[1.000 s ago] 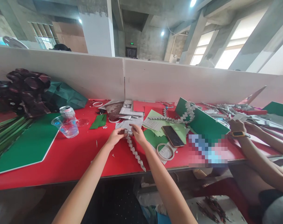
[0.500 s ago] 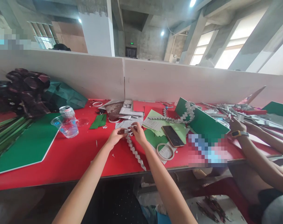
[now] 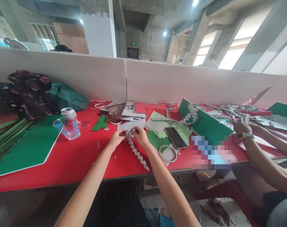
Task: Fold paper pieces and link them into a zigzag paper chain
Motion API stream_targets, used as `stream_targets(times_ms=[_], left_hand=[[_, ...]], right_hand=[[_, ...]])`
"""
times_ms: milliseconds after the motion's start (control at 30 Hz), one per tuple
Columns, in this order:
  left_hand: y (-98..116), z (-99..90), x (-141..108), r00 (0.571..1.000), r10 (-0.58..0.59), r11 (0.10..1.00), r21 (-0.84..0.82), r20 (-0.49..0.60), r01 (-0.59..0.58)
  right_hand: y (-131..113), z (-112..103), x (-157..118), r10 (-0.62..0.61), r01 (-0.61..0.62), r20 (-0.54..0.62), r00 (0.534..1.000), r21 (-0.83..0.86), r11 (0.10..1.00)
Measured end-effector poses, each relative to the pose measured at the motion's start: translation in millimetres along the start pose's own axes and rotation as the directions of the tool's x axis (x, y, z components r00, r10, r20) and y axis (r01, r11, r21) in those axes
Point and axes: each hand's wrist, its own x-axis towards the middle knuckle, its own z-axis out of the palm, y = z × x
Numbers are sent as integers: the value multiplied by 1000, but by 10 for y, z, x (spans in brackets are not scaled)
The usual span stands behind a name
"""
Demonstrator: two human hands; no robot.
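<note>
A folded paper chain (image 3: 137, 153), whitish-grey with a zigzag edge, hangs from between my hands toward the front of the red table (image 3: 86, 164). My left hand (image 3: 117, 138) pinches its upper end from the left. From the right, my right hand (image 3: 140, 135) is closed on the same end, its fingertips close to those of the left. The fingers partly hide the links there. A longer, thicker paper chain (image 3: 174, 120) curves over papers at the back right and up against a green board (image 3: 205, 121).
A phone (image 3: 175, 137) and a tape roll (image 3: 167, 154) lie right of my hands. To the left stand a plastic cup (image 3: 69, 129) and a can (image 3: 68, 112). Another person's hands (image 3: 243, 127) work among paper strips at the right. A white partition (image 3: 153, 82) runs behind.
My fingers have shifted slightly at the chain's upper end, the right hand's curling in more. The chain's lower tip has moved a little to the right.
</note>
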Motion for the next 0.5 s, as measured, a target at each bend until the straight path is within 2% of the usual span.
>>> stream_targets(times_ms=[400, 500], left_hand=[[1, 59, 26, 999, 16, 992, -129, 40, -11], [28, 84, 9, 1000, 19, 991, -135, 20, -16]], right_hand=[[29, 7, -36, 4, -2, -25, 1000, 94, 996], [3, 12, -41, -3, 9, -43, 999, 132, 991]])
